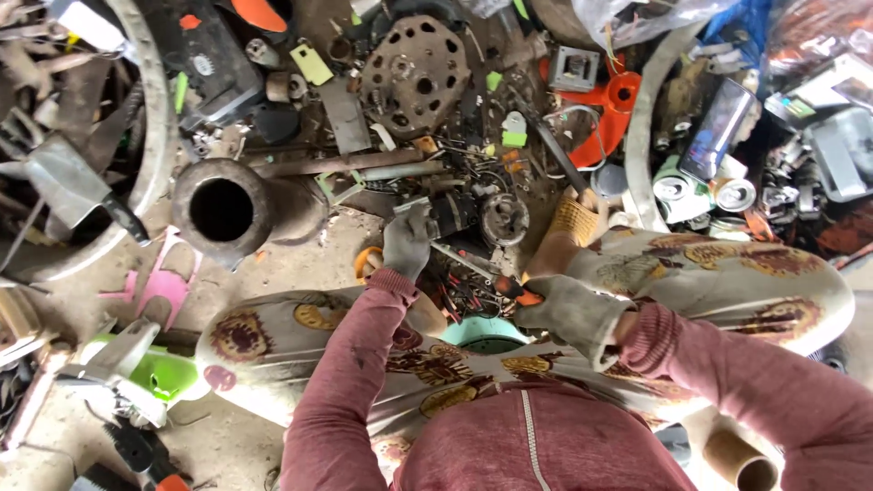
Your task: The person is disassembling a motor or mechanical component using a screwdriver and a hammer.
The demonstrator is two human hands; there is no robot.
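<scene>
My left hand [406, 240], in a grey glove, grips a small dark motor part [448, 215] on the ground between my knees. My right hand [566, 314], also gloved, is closed around a tool with an orange and black handle [516, 290]; its thin shaft [464, 261] points up toward the motor part. A round metal rotor [505, 218] lies just right of that part. Small loose wires and bits lie on the ground under my hands.
A rusty pipe [221, 210] stands to the left. A perforated metal disc [415, 75], an orange plastic fan [607, 107], cans [733, 194] and mixed scrap crowd the ground ahead. A green and white casing [150, 368] lies at lower left.
</scene>
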